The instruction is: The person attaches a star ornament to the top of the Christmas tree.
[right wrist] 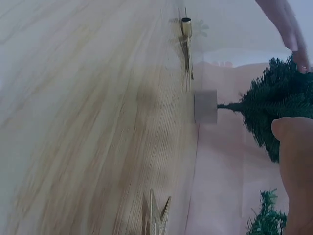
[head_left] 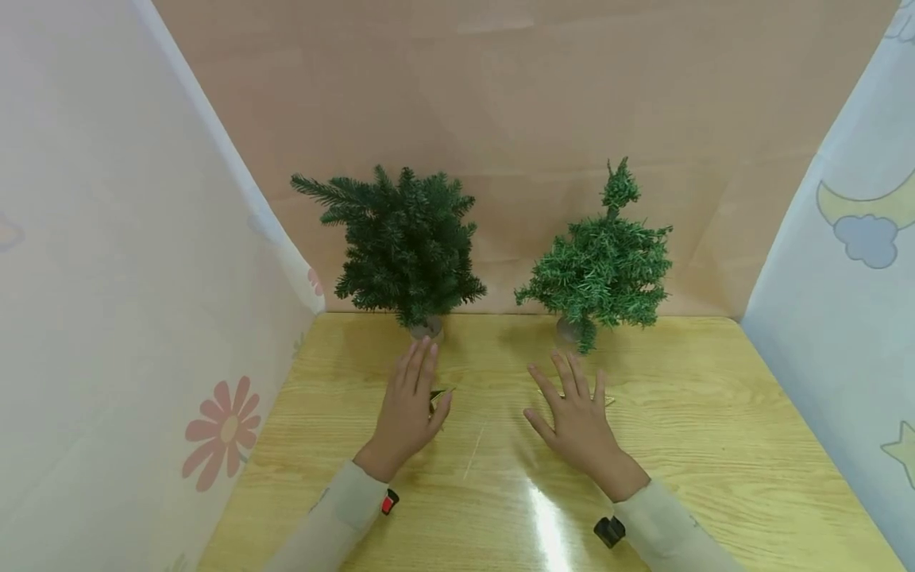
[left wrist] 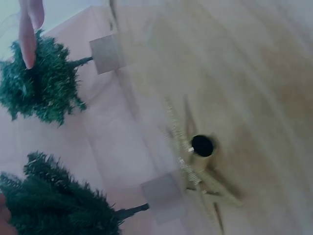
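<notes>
Fingers spread loosely, my left hand (head_left: 407, 409) is over a gold star (head_left: 438, 396) in front of the dark green tree (head_left: 407, 242). My right hand (head_left: 582, 421) has its fingers fanned out above another gold star (head_left: 608, 400), before the lighter green tree (head_left: 604, 266). Neither hand grips anything; whether they touch the stars cannot be told. In the left wrist view the first star has a hollow gold tube (left wrist: 202, 149) on it. The right wrist view shows that same star (right wrist: 186, 39) and the second one (right wrist: 155, 215) lower down.
Both little trees stand on round clear-grey bases, one base (head_left: 426, 328) at the left and one (head_left: 569, 329) at the right, near the back edge of the wooden table (head_left: 486, 492). Behind is a peach-coloured backdrop (head_left: 486, 95). Patterned white sheets hang at both sides.
</notes>
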Available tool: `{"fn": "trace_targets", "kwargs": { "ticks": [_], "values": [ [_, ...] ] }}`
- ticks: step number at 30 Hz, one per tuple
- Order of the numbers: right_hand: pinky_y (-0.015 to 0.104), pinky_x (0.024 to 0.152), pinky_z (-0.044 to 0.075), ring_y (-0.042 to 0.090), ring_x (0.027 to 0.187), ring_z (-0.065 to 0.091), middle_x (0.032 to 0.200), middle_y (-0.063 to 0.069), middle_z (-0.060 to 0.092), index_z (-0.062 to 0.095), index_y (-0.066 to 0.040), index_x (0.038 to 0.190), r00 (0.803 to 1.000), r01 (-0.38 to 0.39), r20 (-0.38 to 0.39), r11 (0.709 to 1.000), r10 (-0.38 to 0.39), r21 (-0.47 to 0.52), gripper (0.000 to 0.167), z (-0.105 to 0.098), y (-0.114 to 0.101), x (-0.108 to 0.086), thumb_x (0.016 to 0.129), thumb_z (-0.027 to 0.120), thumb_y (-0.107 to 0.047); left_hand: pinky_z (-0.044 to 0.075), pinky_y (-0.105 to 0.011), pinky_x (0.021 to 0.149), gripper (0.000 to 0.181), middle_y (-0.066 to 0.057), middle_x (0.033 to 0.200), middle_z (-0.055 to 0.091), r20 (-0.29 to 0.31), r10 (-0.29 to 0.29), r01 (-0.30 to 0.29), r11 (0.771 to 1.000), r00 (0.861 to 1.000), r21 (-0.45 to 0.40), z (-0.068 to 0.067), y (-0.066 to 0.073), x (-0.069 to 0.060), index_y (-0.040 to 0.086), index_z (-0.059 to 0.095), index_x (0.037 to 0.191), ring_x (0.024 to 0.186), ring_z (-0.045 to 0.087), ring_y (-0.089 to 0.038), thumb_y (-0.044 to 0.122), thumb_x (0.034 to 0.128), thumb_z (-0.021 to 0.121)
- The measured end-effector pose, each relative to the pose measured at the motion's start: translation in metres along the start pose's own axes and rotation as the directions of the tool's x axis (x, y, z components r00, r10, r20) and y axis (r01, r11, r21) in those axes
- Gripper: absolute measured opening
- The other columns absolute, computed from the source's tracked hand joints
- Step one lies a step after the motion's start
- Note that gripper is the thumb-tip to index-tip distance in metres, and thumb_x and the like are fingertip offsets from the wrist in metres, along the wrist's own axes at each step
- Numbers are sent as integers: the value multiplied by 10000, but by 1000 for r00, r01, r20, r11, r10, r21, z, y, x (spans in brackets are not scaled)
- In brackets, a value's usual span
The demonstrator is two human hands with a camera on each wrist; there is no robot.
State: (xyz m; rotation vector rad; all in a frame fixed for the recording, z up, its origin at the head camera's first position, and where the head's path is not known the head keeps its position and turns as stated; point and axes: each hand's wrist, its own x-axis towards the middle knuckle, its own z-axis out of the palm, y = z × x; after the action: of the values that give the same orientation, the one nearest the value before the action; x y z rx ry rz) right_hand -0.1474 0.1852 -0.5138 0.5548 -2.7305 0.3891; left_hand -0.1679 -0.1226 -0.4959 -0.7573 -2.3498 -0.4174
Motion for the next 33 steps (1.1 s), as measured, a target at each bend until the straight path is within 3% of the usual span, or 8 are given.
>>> {"fn": "trace_targets", "kwargs": {
  "ticks": [4, 9, 12, 16, 19, 23, 27, 33],
  "values": [
    [738, 1046, 32, 332, 1478, -5, 1611, 79, 116, 308, -280, 1538, 1000, 30, 3, 998, -30, 57, 696, -1, -11, 6, 945, 562, -542, 284, -497, 1114, 659, -247, 1535, 270, -154, 79, -95, 991, 985, -97, -16, -4, 12, -118, 259, 1476, 1387, 303, -416, 320, 1027, 461],
    [724, 1057, 4, 318, 1476, -6, 1599, 60, 127, 268, -275, 1548, 998, 43, 43, 987, -51, 155, 712, -1, -23, 14, 951, 566, -523, 269, -449, 1129, 636, -266, 1523, 281, -293, 69, -118, 981, 954, -153, -33, -12, 30, -161, 249, 1451, 1371, 306, -453, 279, 1040, 455],
    [718, 1061, 24, 339, 1462, 66, 1585, 74, 155, 270, -238, 1549, 996, 63, 41, 974, -74, 219, 731, 5, -28, 19, 945, 608, -471, 258, -458, 1133, 640, -249, 1540, 266, -337, 20, -84, 981, 941, -177, -44, -19, 41, -136, 224, 1473, 1389, 283, -440, 289, 1048, 443],
    [684, 1058, 162, 367, 1417, 201, 1547, 136, 244, 279, -156, 1542, 994, 91, 22, 938, -105, 334, 744, 14, -34, 25, 939, 655, -377, 279, -447, 1127, 623, -181, 1545, 308, -394, -125, 12, 961, 911, -276, -58, -30, 58, -46, 261, 1508, 1408, 305, -347, 295, 1037, 486],
    [633, 1055, 262, 356, 1399, 262, 1531, 154, 288, 270, -146, 1541, 995, 54, 46, 897, -83, 440, 733, 20, -39, 29, 947, 657, -332, 303, -432, 1118, 573, -161, 1511, 380, -429, -250, 66, 915, 868, -397, -66, -38, 72, 4, 334, 1499, 1397, 345, -281, 138, 995, 572],
    [611, 1048, 316, 353, 1397, 286, 1544, 132, 281, 264, -163, 1543, 992, -54, 126, 841, -16, 538, 714, 30, -43, 33, 960, 638, -335, 304, -385, 1120, 587, -184, 1485, 407, -398, -381, 93, 809, 834, -580, -78, -37, 86, -6, 382, 1473, 1399, 352, -232, -64, 931, 599],
    [594, 1062, 311, 337, 1402, 299, 1548, 104, 292, 268, -152, 1543, 978, -154, 206, 795, 37, 587, 720, 39, -44, 34, 966, 602, -422, 312, -350, 1113, 543, -214, 1475, 409, -341, -439, 96, 718, 831, -689, -91, -32, 93, -61, 387, 1451, 1392, 367, -214, -59, 946, 584],
    [582, 1069, 308, 340, 1385, 337, 1536, 110, 328, 305, -111, 1530, 961, -242, 262, 717, 86, 654, 726, 54, -47, 39, 952, 630, -407, 355, -339, 1085, 498, -180, 1444, 466, -265, -479, 140, 655, 837, -743, -93, -35, 98, -65, 431, 1425, 1355, 424, -190, -18, 956, 592]
  ]
}}
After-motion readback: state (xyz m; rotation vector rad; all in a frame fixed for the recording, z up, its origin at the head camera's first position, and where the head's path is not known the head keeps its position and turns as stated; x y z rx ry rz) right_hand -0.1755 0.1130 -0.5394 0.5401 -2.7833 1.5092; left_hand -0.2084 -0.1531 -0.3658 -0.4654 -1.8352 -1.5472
